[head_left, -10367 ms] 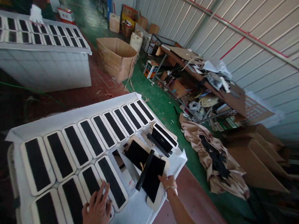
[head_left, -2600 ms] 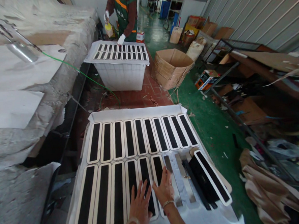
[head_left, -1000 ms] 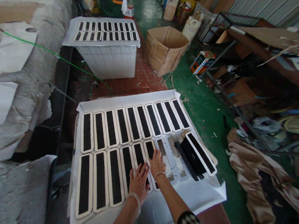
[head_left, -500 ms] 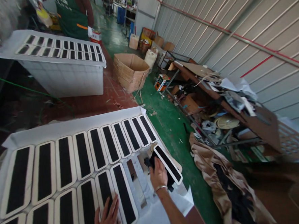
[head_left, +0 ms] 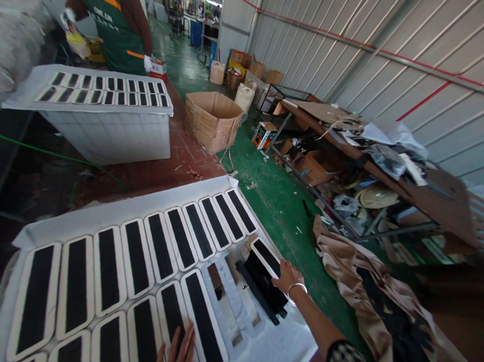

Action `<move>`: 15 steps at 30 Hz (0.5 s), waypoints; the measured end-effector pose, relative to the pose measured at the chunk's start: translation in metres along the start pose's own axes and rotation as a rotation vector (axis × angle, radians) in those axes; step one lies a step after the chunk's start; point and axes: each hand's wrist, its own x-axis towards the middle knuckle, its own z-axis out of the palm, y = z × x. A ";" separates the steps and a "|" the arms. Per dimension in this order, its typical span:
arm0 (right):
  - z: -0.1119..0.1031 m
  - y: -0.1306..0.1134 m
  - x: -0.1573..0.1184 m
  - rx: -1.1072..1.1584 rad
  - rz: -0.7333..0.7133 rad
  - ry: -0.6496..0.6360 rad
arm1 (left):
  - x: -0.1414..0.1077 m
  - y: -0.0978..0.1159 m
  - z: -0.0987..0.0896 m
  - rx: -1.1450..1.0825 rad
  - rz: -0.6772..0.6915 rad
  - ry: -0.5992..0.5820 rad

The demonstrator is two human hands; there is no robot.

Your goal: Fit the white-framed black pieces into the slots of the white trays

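Head view: black case, slanted lengthwise, is touched at its right by right hand, pinch unclear. Left fingers are slightly spread.

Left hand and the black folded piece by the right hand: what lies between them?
In the head view, between the left hand and black folded piece lie a white-bordered black panel, then two greyish strips on white sheeting.

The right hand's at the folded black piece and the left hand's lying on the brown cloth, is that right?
No, the left hand is over the nearer row of panels, as the head view shows; the right hand is indeed at the folded black piece.
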 end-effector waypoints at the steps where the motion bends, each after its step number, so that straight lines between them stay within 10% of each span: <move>1: -0.002 0.000 -0.003 -0.001 -0.015 0.019 | 0.000 -0.001 0.000 0.004 0.005 0.004; 9: -0.035 -0.014 -0.063 0.089 -0.064 0.129 | 0.004 0.003 -0.004 -0.041 0.089 -0.032; 15: -0.017 -0.032 -0.113 0.277 0.018 0.246 | 0.004 0.014 -0.016 -0.069 0.059 -0.099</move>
